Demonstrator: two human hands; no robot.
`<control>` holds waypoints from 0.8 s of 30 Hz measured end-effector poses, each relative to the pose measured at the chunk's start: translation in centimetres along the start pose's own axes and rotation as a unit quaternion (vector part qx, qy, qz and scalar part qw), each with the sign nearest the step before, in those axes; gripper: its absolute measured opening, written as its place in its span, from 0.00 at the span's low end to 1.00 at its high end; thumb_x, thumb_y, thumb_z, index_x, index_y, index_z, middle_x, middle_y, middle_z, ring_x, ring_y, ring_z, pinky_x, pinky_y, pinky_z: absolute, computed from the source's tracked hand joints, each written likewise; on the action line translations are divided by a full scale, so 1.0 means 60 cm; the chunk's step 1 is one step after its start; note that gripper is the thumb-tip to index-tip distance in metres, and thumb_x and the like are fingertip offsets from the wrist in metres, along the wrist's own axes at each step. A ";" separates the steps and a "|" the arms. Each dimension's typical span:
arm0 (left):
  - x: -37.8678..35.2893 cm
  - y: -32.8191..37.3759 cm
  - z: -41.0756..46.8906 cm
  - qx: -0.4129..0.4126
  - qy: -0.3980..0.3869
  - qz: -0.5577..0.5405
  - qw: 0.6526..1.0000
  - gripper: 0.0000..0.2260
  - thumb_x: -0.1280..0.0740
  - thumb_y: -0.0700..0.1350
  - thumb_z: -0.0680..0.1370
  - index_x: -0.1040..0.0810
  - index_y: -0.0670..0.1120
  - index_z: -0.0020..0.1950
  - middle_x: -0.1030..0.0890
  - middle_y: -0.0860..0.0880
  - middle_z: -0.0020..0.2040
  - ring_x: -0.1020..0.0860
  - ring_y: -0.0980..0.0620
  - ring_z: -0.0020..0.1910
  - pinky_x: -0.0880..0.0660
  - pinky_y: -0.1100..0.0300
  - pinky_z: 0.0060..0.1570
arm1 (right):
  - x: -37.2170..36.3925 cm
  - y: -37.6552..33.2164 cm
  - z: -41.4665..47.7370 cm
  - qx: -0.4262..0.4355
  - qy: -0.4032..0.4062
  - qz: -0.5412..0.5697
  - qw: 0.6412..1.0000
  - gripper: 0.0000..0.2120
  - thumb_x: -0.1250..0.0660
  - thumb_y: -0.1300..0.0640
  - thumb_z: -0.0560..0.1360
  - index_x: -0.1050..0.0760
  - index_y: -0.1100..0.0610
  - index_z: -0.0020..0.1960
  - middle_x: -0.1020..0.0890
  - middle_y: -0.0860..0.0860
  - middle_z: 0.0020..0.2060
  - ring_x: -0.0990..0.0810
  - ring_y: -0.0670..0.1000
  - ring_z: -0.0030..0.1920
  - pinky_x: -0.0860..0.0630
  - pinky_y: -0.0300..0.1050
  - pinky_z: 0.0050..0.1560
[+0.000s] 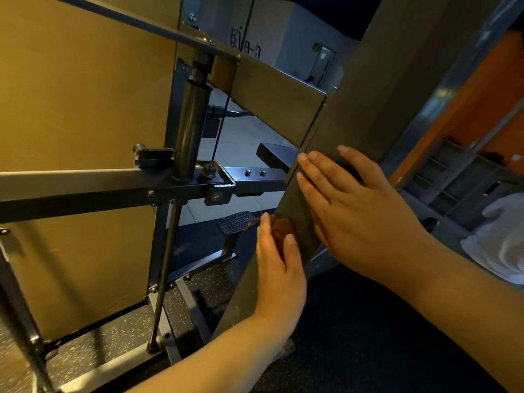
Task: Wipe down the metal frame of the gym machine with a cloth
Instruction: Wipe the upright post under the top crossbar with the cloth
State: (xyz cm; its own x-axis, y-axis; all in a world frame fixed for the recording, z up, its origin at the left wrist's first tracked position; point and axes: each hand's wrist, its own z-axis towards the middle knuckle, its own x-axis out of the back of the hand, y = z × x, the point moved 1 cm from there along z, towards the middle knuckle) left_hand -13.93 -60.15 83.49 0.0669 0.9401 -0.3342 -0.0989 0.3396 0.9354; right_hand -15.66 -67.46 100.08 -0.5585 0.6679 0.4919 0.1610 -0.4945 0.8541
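- The brown cloth is bunched small against the left edge of the slanted frame post, mid-scene. The left grip pinches it between thumb and fingers, and only a scrap of it shows.
- The right grip holds nothing. Its fingers lie straight and flat on the post's broad face, just right of the cloth and farther along.
- So small a wad covers little metal. A stroke along the edge may leave the broad face unwiped, and bare fingertips may smear it.
- The bare right palm will probably leave prints, so that patch would need a pass once the palm lifts.
- Farther along, the post meets a cross beam at a seam. The cloth could snag there, or a finger could catch the corner, if the stroke runs fast.
- To the left, the bolts on the dark bracket and the thin cable are near. A loose end of cloth might hook on them.
- If the pinch slackens, the cloth would drop to the speckled floor and pick up grit.
- A white towel lies at the far right, well apart from both hands.
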 end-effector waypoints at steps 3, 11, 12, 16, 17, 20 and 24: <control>0.015 -0.019 -0.004 -0.020 0.035 -0.015 0.999 0.23 0.38 0.48 0.85 0.39 0.57 0.79 0.28 0.59 0.71 0.27 0.66 0.68 0.29 0.70 0.63 | -0.001 -0.001 0.001 0.003 0.007 0.009 1.000 0.28 0.52 0.49 0.85 0.36 0.66 0.76 0.35 0.65 0.77 0.38 0.63 0.79 0.46 0.65 0.78; -0.002 0.006 0.046 0.073 0.062 -0.036 0.995 0.19 0.44 0.49 0.87 0.41 0.53 0.78 0.31 0.45 0.72 0.28 0.47 0.69 0.29 0.43 0.71 | -0.001 -0.003 0.003 -0.006 -0.001 0.011 1.000 0.28 0.52 0.48 0.85 0.37 0.65 0.77 0.36 0.64 0.77 0.39 0.62 0.80 0.47 0.63 0.79; -0.011 0.026 0.046 0.023 0.026 -0.044 0.998 0.22 0.44 0.52 0.86 0.43 0.58 0.80 0.33 0.48 0.75 0.30 0.49 0.73 0.30 0.44 0.73 | 0.000 -0.003 0.002 -0.006 0.000 0.011 1.000 0.28 0.53 0.48 0.85 0.37 0.65 0.77 0.36 0.64 0.77 0.39 0.62 0.80 0.48 0.63 0.79; -0.009 0.015 0.023 -0.137 -0.058 0.006 0.989 0.27 0.45 0.60 0.84 0.50 0.65 0.82 0.42 0.55 0.83 0.41 0.54 0.82 0.36 0.43 0.78 | 0.003 -0.002 -0.001 -0.006 0.001 0.006 1.000 0.28 0.54 0.48 0.85 0.37 0.66 0.77 0.37 0.64 0.77 0.40 0.62 0.80 0.48 0.63 0.79; 0.001 -0.010 0.015 -0.149 -0.068 0.020 0.986 0.28 0.45 0.58 0.85 0.51 0.62 0.84 0.43 0.55 0.84 0.42 0.53 0.83 0.37 0.43 0.79 | 0.002 -0.002 0.000 -0.005 -0.001 0.005 1.000 0.28 0.54 0.48 0.85 0.37 0.66 0.77 0.37 0.64 0.77 0.40 0.62 0.80 0.48 0.63 0.79; 0.039 -0.087 -0.005 -0.025 -0.019 0.022 0.999 0.25 0.46 0.56 0.87 0.48 0.61 0.83 0.40 0.53 0.83 0.40 0.51 0.82 0.39 0.46 0.79 | 0.000 -0.003 0.002 -0.008 -0.009 0.004 1.000 0.28 0.53 0.48 0.85 0.37 0.65 0.78 0.36 0.64 0.77 0.39 0.62 0.80 0.47 0.63 0.79; 0.049 -0.092 -0.008 0.160 0.031 0.022 0.986 0.25 0.47 0.49 0.88 0.51 0.55 0.84 0.40 0.47 0.82 0.39 0.48 0.80 0.42 0.47 0.80 | -0.002 -0.005 0.002 -0.014 -0.008 0.009 1.000 0.28 0.52 0.49 0.85 0.37 0.65 0.77 0.36 0.64 0.77 0.38 0.62 0.79 0.47 0.63 0.79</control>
State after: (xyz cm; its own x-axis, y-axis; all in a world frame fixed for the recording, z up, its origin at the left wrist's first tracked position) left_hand -13.64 -59.24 77.29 0.0073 0.9572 -0.2892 0.2192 0.2807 0.9344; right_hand -15.55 -67.32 99.81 -0.5418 0.6679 0.5102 0.1483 -0.5215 0.8402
